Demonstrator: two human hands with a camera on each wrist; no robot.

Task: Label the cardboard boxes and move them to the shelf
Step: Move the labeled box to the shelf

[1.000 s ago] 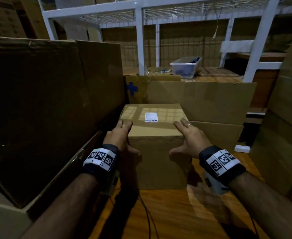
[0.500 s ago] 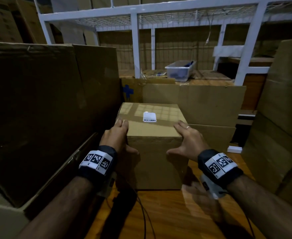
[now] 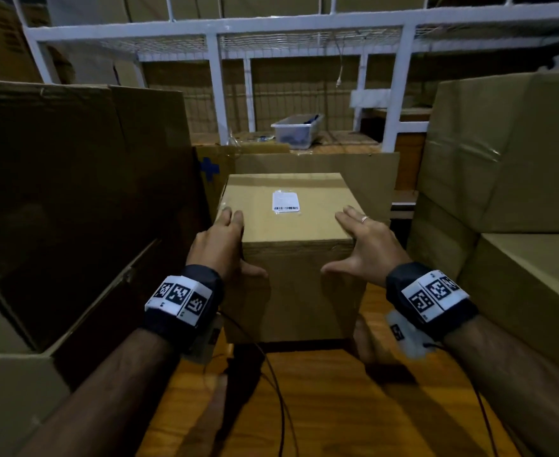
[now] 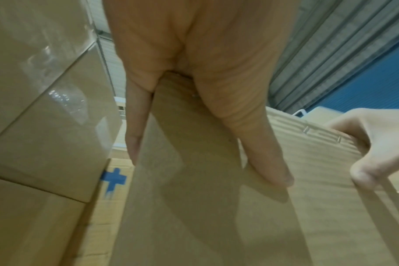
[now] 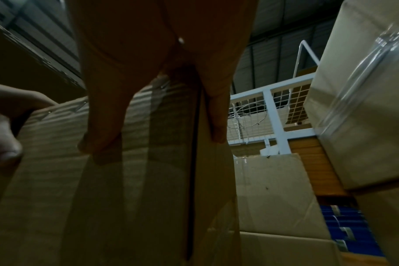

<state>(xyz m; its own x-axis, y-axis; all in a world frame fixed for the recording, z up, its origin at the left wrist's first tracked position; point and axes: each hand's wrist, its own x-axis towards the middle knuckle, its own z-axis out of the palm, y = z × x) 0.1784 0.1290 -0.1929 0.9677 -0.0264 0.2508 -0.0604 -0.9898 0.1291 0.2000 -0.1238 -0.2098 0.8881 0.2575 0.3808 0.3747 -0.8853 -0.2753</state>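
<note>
Your left hand and right hand clamp cardboard box at near top corners, fingers straight over top, thumbs on front face. Box stands on wooden floor, barcode label on top, below white shelf.

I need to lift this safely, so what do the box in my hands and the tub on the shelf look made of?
Brown box with white label: matte corrugated cardboard, ribbed face, stapled seam. Clear rectangular tub: translucent, probably plastic.
</note>
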